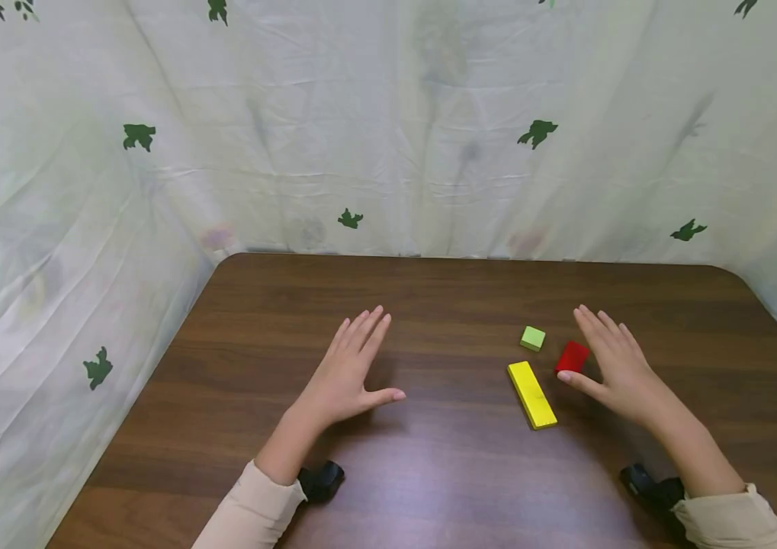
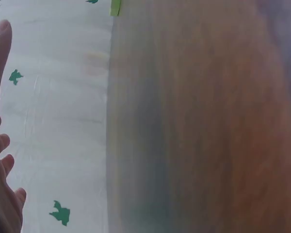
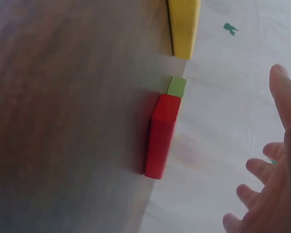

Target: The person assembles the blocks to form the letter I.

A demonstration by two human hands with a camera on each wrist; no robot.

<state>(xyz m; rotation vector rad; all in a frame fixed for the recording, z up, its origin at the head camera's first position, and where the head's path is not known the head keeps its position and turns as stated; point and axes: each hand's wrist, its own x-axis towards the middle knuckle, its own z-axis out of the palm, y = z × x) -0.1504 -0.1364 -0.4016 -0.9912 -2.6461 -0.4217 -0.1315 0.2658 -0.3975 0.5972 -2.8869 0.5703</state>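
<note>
Three blocks lie on the right half of the brown wooden table (image 1: pixel 443 473). A long yellow block (image 1: pixel 532 395) is nearest to the person, and a small light green block (image 1: pixel 533 338) sits just beyond its far end. The red block (image 1: pixel 572 356) lies to their right, partly covered by my right hand (image 1: pixel 618 374) in the head view; the right wrist view shows the red block (image 3: pixel 161 138) apart from the hand. My left hand (image 1: pixel 343 377) is over the table's middle left with fingers straight and thumb out, holding nothing. The right hand's fingers are likewise extended around nothing.
A white cloth (image 1: pixel 388 152) with green leaf-like shapes hangs behind the table and along its left side. Each wrist carries a black strapped device, such as the left wrist camera (image 1: pixel 322 482). The table's far edge runs along the cloth.
</note>
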